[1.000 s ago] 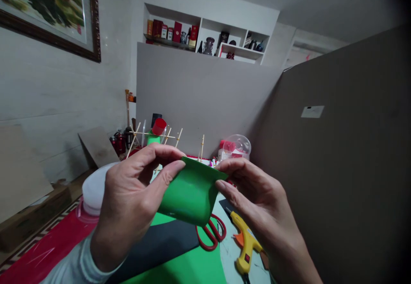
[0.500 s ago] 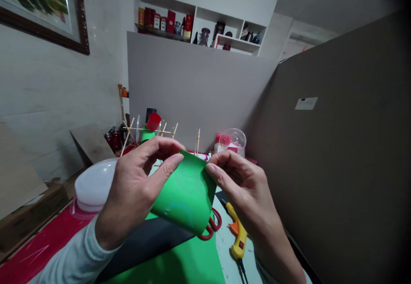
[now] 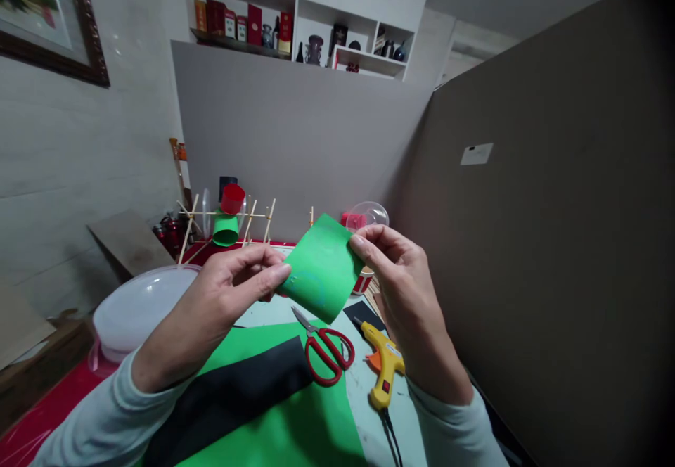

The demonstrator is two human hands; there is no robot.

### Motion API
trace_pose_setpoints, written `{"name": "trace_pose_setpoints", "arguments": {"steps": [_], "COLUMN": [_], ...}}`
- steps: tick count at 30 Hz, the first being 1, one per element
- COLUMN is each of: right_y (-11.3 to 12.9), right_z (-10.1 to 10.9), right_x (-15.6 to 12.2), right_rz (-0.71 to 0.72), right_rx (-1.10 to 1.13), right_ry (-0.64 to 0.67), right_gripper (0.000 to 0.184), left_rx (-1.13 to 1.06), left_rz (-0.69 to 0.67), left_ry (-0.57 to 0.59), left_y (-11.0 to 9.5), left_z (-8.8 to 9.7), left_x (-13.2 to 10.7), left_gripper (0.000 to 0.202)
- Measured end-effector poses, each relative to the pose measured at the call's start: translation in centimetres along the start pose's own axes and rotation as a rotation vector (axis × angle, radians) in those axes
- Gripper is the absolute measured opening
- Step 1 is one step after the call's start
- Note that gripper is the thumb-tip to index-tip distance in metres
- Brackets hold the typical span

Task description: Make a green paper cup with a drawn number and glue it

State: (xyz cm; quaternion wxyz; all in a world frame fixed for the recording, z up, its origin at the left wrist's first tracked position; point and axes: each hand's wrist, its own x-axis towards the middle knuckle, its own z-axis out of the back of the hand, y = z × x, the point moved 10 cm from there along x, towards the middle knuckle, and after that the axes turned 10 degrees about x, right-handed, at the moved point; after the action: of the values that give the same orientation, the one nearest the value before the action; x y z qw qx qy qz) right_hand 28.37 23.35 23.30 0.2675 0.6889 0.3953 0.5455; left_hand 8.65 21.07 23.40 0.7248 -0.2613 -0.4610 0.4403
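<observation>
At the far left we see a picture in a dark frame (image 3: 47,31) on the wall. Below it is a big white tub (image 3: 145,309). Next comes a thing made of thin sticks (image 3: 188,229). A red ring (image 3: 233,200) and a green ring (image 3: 226,228) are by the sticks, the red one higher up.

Now we get to our left hand (image 3: 224,302). Its thumb and fingertips are pinched together on the left edge of a small green piece (image 3: 323,266). A long black strip (image 3: 237,397) lies below this hand, on top of a big green sheet (image 3: 295,432).

The small green piece is up in the air between our two hands, above the table (image 3: 363,411). It bends round at the bottom. Red-handled scissors (image 3: 316,333) lie under it, partly on the green sheet and just beside the black strip.

Farther right, we see a small black bit (image 3: 363,312) near a yellow glue gun (image 3: 387,368). Our right hand (image 3: 398,266) is higher up, with thumb and fingers squeezed together on the green piece's right edge. Last is a big gray board (image 3: 527,207) with a white label (image 3: 477,154).
</observation>
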Motion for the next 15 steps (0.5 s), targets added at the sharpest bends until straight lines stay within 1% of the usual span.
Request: {"name": "trace_pose_setpoints", "arguments": {"steps": [4, 9, 15], "right_y": [-0.09, -0.21, 0.21], "right_z": [0.36, 0.7, 0.48], "right_x": [0.3, 0.59, 0.33], "right_rz": [-0.009, -0.017, 0.015], "right_rx": [-0.008, 0.004, 0.005], "right_ry": [0.001, 0.006, -0.002], "right_gripper": [0.019, 0.017, 0.016], "left_rx": [0.015, 0.033, -0.031], "left_rz": [-0.018, -0.015, 0.0], "left_ry": [0.022, 0.019, -0.016], "left_y": [-0.1, 0.1, 0.44], "left_z": [-0.33, -0.41, -0.11], "left_x": [-0.1, -0.3, -0.33], "left_gripper": [0.032, 0.031, 0.029]}}
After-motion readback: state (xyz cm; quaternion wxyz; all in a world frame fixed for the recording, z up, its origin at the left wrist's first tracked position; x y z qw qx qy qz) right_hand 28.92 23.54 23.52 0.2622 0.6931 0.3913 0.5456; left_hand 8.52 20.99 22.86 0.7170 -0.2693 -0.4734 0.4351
